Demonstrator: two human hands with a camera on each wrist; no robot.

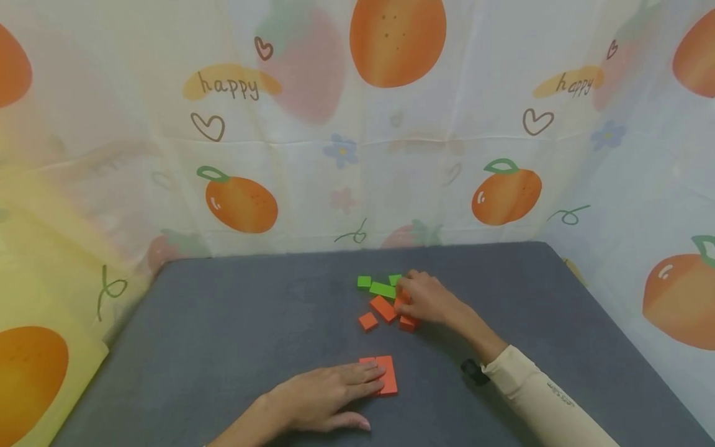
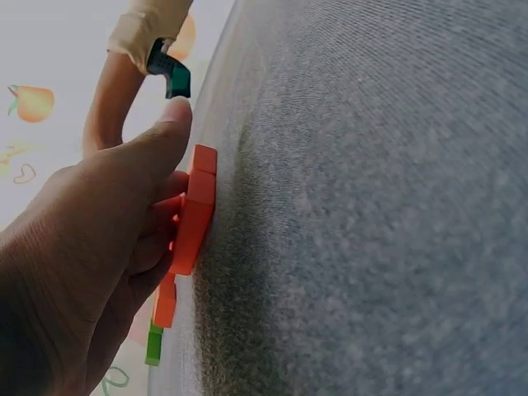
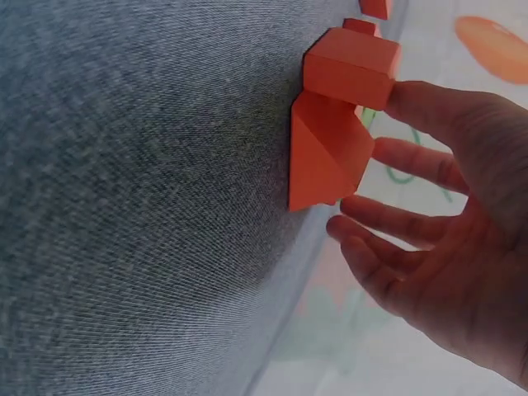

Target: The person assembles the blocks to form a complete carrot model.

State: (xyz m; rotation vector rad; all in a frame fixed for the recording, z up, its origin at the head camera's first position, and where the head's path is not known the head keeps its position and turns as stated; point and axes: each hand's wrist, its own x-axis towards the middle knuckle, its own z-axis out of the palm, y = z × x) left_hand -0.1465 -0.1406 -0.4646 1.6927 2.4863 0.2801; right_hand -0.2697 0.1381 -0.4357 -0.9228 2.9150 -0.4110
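Observation:
My left hand [image 1: 329, 394] lies with its fingers stretched over flat orange blocks [image 1: 388, 375] near the front of the table; they sit side by side, partly hidden under the fingertips. In the left wrist view the fingers rest along the edge of an orange block [image 2: 195, 214]. Farther back, my right hand [image 1: 427, 298] reaches over a small group of blocks. Seen from the right wrist, its spread fingers and thumb are right at an orange wedge-shaped block [image 3: 326, 157] and a rectangular orange block [image 3: 351, 70].
Green blocks [image 1: 383, 290] lie behind the orange ones, partly covered by the right hand. A small orange block [image 1: 367, 321] and a longer orange block [image 1: 383, 309] lie left of that hand. The grey table [image 1: 223, 329] ends at a fruit-print cloth [image 1: 301, 186].

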